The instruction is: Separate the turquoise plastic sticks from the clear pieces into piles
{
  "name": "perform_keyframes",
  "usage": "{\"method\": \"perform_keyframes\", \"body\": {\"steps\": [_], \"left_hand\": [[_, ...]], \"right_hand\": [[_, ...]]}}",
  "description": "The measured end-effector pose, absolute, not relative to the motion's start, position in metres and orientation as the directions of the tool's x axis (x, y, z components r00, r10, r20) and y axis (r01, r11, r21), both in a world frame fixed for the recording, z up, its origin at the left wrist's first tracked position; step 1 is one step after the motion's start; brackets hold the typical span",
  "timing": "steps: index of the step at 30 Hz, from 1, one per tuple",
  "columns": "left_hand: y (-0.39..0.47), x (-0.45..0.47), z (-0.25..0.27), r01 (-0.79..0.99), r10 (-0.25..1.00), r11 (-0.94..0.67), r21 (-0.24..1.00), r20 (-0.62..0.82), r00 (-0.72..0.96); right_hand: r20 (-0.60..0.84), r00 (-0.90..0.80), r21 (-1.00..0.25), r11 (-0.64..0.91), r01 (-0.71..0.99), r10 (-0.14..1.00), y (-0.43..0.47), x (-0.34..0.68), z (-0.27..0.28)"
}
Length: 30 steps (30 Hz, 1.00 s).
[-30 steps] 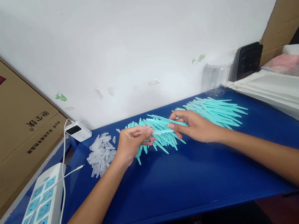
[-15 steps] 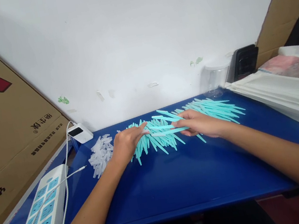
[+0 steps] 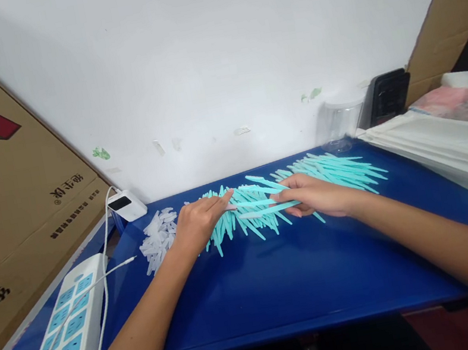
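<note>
Sticks (image 3: 263, 213) fan over the middle pile (image 3: 225, 225) from the closed fingers of our right hand (image 3: 308, 193), presumably to keep their ends apart, while our left hand (image 3: 199, 220), whose grip we cannot tell, is at that pile's left.

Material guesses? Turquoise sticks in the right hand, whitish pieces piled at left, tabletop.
Turquoise sticks in the right hand: probably rigid plastic, smooth; uniform colour, straight edges.
Whitish pieces: likely translucent plastic; milky, partly see-through look.
Tabletop: smooth blue surface, soft sheen from reflected light; could be painted metal, laminate or a plastic covering, can't tell.
</note>
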<state>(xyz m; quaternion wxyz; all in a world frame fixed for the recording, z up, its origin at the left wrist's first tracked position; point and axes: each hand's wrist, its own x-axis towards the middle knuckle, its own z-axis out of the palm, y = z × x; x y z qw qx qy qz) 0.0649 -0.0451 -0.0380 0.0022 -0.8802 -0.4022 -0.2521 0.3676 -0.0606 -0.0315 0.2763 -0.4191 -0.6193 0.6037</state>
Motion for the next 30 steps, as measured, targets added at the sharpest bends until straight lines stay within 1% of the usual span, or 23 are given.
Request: {"method": "perform_keyframes", "body": {"steps": [4,8,11,14,16,18,20,21,22,24,26,30], "left_hand": [[-0.048,0.069,-0.037,0.719,0.695,-0.678,0.151,0.449,0.562],[-0.050,0.076,-0.042,0.717,0.666,-0.688,0.114,0.491,0.561],[-0.053,0.082,-0.045,0.717,0.661,-0.683,0.141,0.537,0.524],[-0.054,0.085,-0.043,0.733,0.693,-0.640,0.230,0.586,0.421],[-0.053,0.085,-0.040,0.727,0.746,-0.592,0.347,0.577,0.332],[-0.049,0.083,-0.037,0.643,0.825,-0.538,0.545,0.498,0.268],[-0.046,0.081,-0.036,0.475,0.887,-0.461,0.750,0.375,0.269],[-0.044,0.080,-0.035,0.398,0.900,-0.423,0.814,0.326,0.290],[-0.043,0.080,-0.035,0.346,0.902,-0.399,0.849,0.296,0.313],[-0.044,0.081,-0.036,0.328,0.891,-0.404,0.854,0.287,0.351],[-0.047,0.084,-0.038,0.363,0.874,-0.444,0.819,0.306,0.378],[-0.052,0.091,-0.039,0.371,0.860,-0.482,0.794,0.346,0.376]], "right_hand": [[-0.166,-0.538,-0.982,-0.088,0.167,0.826,-0.062,0.366,-0.032],[-0.142,-0.579,-0.986,-0.065,0.152,0.803,-0.065,0.363,-0.034],[-0.097,-0.596,-0.992,-0.029,0.122,0.797,-0.066,0.361,-0.036],[-0.051,-0.590,-0.994,0.016,0.109,0.805,-0.065,0.360,-0.039],[-0.028,-0.575,-0.993,0.042,0.109,0.818,-0.063,0.360,-0.040],[-0.008,-0.550,-0.989,0.074,0.127,0.835,-0.061,0.362,-0.041],[0.011,-0.522,-0.978,0.117,0.170,0.853,-0.060,0.364,-0.041],[0.022,-0.514,-0.970,0.144,0.198,0.858,-0.060,0.364,-0.041],[0.036,-0.509,-0.959,0.173,0.226,0.860,-0.060,0.365,-0.041],[0.078,-0.505,-0.935,0.239,0.262,0.859,-0.060,0.365,-0.040],[0.133,-0.514,-0.910,0.310,0.277,0.848,-0.061,0.364,-0.039],[0.218,-0.531,-0.874,0.406,0.267,0.819,-0.063,0.362,-0.036]]}}
